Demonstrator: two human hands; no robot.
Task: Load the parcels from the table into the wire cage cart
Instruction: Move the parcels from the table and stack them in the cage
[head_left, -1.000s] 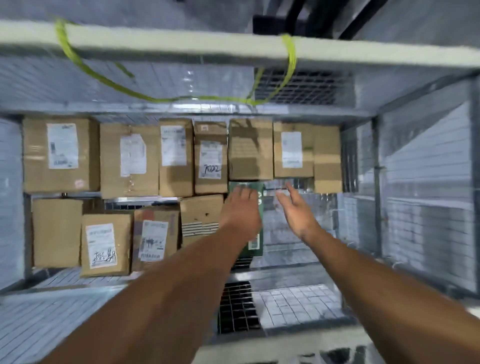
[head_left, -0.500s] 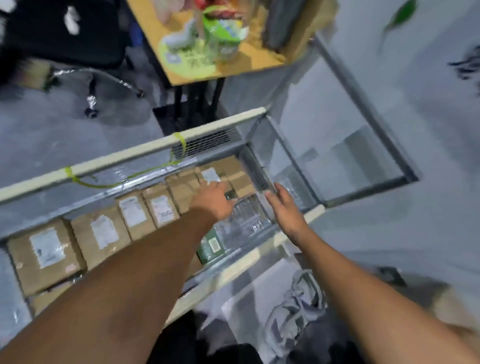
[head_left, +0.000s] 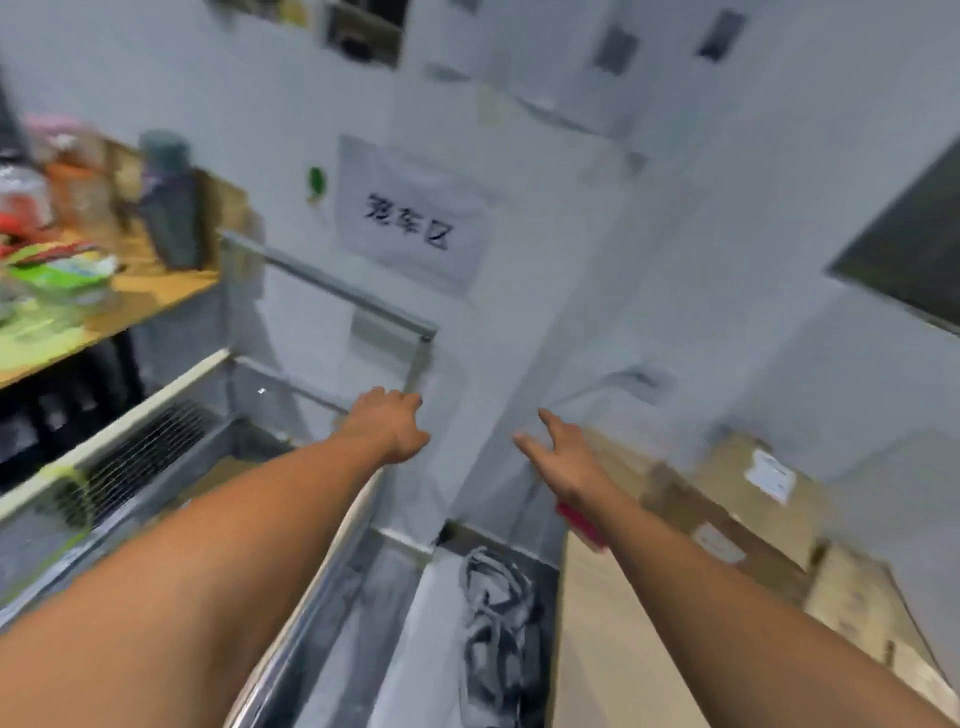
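- Progress is judged to be partway: both hands are empty, and cardboard parcels (head_left: 753, 499) are seen stacked on the pale table (head_left: 587, 649) at four o'clock, not yet loaded.
- The wire cage cart (head_left: 130, 422) is found at eight o'clock. A brown patch inside it, beside the left forearm, may be a loaded parcel, though this cannot be settled through the blur.
- The left hand (head_left: 389, 423) is held above the cart's far corner, its fingers loosely curled round nothing.
- The right hand (head_left: 566, 460) is stretched out at three o'clock of the left one, with fingers spread apart and nothing grasped. The nearest parcel lies just beside it.
- The parcels are box-shaped and square-edged, made of matte brown card, with white paper labels stuck on top.
- The cart is built of silvery metal mesh walls under a pale, smooth top rail, and a yellow-green strap (head_left: 67, 491) is looped round that rail.
- Crumpled grey fabric (head_left: 493, 623) is seen on the floor at six o'clock, between cart and table.
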